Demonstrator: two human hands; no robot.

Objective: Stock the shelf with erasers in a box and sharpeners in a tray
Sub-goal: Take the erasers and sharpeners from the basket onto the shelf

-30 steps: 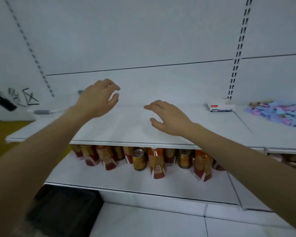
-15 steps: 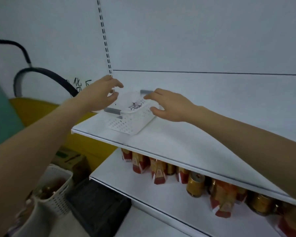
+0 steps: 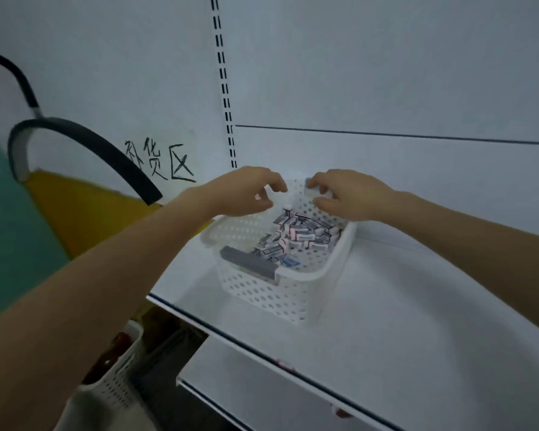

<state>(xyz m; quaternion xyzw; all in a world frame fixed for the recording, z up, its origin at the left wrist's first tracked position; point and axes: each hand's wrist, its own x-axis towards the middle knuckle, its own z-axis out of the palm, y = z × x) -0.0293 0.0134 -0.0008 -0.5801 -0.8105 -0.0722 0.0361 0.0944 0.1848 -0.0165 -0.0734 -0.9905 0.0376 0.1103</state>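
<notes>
Head view: the basket (image 3: 293, 293) of erasers (image 3: 296, 234) sits at the shelf's (image 3: 417, 306) left end. Both hands have moved from its sides to its far end. The right hand (image 3: 352, 197) pinches the far handle (image 3: 311, 186). The left hand (image 3: 243, 192) curls over the rim, and I cannot tell whether it grips.

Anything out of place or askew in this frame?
Nothing is spilled or damaged. The white basket sits skewed to the shelf front edge, and the erasers inside lie jumbled, heaped toward its far end.
</notes>
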